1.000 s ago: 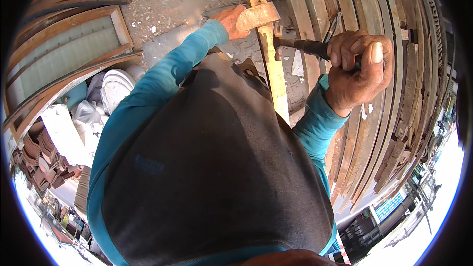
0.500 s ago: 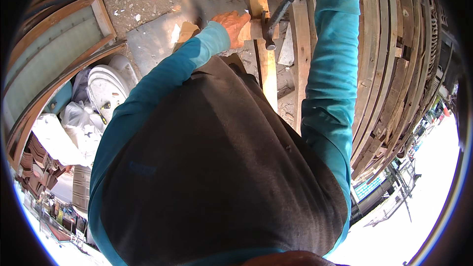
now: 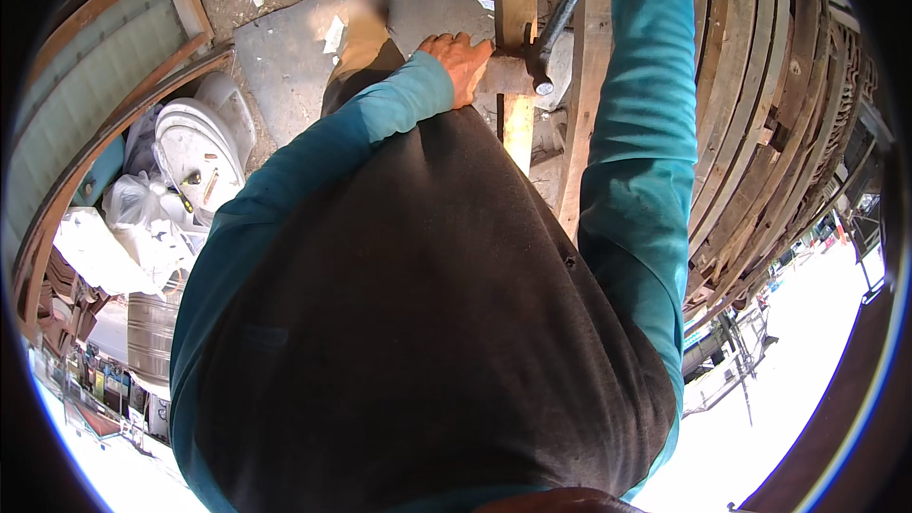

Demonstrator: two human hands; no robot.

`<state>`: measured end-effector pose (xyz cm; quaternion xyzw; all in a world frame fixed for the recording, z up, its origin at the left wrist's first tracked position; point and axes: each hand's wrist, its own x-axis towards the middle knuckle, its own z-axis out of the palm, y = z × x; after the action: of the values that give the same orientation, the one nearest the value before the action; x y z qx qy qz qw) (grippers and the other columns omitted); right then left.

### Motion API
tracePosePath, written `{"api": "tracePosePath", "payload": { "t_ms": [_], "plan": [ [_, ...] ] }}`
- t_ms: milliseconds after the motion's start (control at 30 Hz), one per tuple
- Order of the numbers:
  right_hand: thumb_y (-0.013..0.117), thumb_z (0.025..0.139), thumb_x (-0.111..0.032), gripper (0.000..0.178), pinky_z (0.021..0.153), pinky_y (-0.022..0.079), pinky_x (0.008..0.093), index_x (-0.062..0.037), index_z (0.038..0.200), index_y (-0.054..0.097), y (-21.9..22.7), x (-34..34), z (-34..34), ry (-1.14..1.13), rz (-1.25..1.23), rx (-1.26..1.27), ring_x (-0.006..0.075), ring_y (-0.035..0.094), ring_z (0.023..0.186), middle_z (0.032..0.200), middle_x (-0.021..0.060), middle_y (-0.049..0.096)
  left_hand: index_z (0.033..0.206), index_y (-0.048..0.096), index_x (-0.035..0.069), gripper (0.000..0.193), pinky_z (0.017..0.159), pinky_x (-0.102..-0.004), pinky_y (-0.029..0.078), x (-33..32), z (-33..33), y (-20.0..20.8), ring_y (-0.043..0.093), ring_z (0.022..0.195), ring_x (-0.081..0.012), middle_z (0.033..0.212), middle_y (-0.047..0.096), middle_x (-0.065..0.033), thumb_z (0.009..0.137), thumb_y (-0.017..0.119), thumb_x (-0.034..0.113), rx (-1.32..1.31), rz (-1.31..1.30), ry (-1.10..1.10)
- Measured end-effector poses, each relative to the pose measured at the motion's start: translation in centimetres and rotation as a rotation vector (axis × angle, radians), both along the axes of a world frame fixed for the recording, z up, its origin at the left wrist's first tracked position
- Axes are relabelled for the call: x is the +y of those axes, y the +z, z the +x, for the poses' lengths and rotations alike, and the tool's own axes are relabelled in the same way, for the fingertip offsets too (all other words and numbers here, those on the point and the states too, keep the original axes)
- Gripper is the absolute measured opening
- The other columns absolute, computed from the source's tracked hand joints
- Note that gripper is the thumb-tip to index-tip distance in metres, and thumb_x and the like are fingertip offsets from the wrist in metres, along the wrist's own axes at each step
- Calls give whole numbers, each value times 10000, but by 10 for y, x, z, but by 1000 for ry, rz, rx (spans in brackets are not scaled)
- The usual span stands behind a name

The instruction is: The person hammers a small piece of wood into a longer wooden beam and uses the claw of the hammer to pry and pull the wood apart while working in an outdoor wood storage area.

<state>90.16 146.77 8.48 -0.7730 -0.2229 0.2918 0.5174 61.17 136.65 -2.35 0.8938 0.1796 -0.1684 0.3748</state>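
Fingers of the left hand [image 3: 460,65] grasp the left end of a short wooden block [image 3: 505,77] set across a pale timber [image 3: 516,0]; the right hand lies out of view, its grip indeterminable. Step in hand is judged to be work with the hammer [image 3: 566,11] at the block's right end, the next move calling for a steady block. Hammer handle slants up and rightward; the block's long axis runs left to right, crosswise to the timber.
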Motion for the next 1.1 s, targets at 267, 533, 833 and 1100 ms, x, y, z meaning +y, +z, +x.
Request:
{"api": "tracePosePath", "payload": {
  "t_ms": [267,533,833,1100],
  "plan": [
    [673,972,-323,333,458,275,242,-35,818,606,101,-80,-118,-69,271,-425,43,381,512,568,-43,440,1534,345,183,880,1024,-439,468,4,16,-4,590,1209,-356,1342,580,-202,770,696,442,384,55,-287],
    [657,950,-351,386,454,320,303,-11,789,575,91,-86,-97,-14,417,-335,106,426,493,580,7,462,1484,401,145,879,951,-472,513,-3,8,7,628,1127,-400,1263,615,-210,731,748,439,261,213,-74],
    [640,920,-207,316,447,356,292,-38,675,536,75,-91,-91,14,554,-292,97,442,496,553,14,472,1337,515,104,785,950,-476,507,-23,5,21,626,1150,-365,1243,632,-207,674,806,408,277,104,-97],
    [653,990,-299,332,441,275,215,-103,759,517,102,-165,-124,-112,594,-420,28,362,455,548,-49,414,1291,556,106,673,863,-492,546,-39,-2,18,661,1045,-412,1144,657,-223,689,757,328,216,136,-31]
  ]
}}
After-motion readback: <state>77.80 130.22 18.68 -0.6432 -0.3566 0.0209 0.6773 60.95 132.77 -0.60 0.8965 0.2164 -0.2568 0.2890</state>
